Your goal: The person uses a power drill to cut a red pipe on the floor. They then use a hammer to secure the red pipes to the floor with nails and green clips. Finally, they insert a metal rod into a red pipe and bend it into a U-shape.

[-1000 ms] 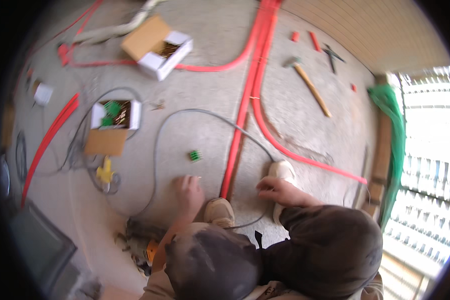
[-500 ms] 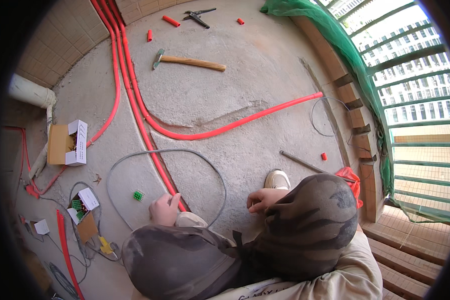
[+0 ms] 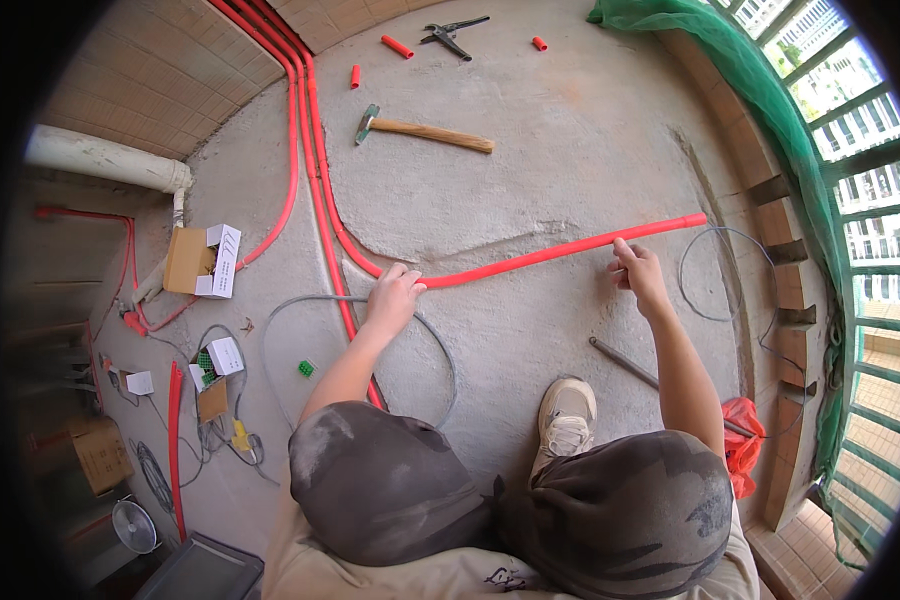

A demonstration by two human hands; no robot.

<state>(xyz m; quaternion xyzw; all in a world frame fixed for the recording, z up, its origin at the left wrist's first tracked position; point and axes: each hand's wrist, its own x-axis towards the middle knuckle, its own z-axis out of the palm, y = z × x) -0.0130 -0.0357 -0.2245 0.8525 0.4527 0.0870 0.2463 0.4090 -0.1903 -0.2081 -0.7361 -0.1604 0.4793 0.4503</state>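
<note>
At the lower edge of the frame, two dark-trousered knees (image 3: 390, 490) frame a pale shoe (image 3: 568, 415) set on the concrete floor. Right of the shoe, a grey rod (image 3: 625, 362) slants behind the right forearm toward a crumpled red bag (image 3: 740, 440). Left of centre, a small green cluster (image 3: 306, 369) lies within a loop of grey cable (image 3: 454, 375).

Past these, a red pipe (image 3: 550, 258) bends at the centre of the frame and runs toward the right, rising slightly. The left hand (image 3: 395, 298) rests with bent fingers on its bend; whether they grip it is unclear. The right hand (image 3: 638, 272) is near the free end, fingers loosely curled and spread, the forefinger at the pipe's lower edge.

At left, two cartons with raised flaps, a lower box (image 3: 225, 355) and an upper box (image 3: 220, 262), stand on the floor. Farther up, a wooden-handled hammer (image 3: 430, 134) lies at upper centre. Beyond it are dark pliers (image 3: 448, 38) and a short red offcut (image 3: 397, 46); green netting (image 3: 815, 160) hangs at upper right.
</note>
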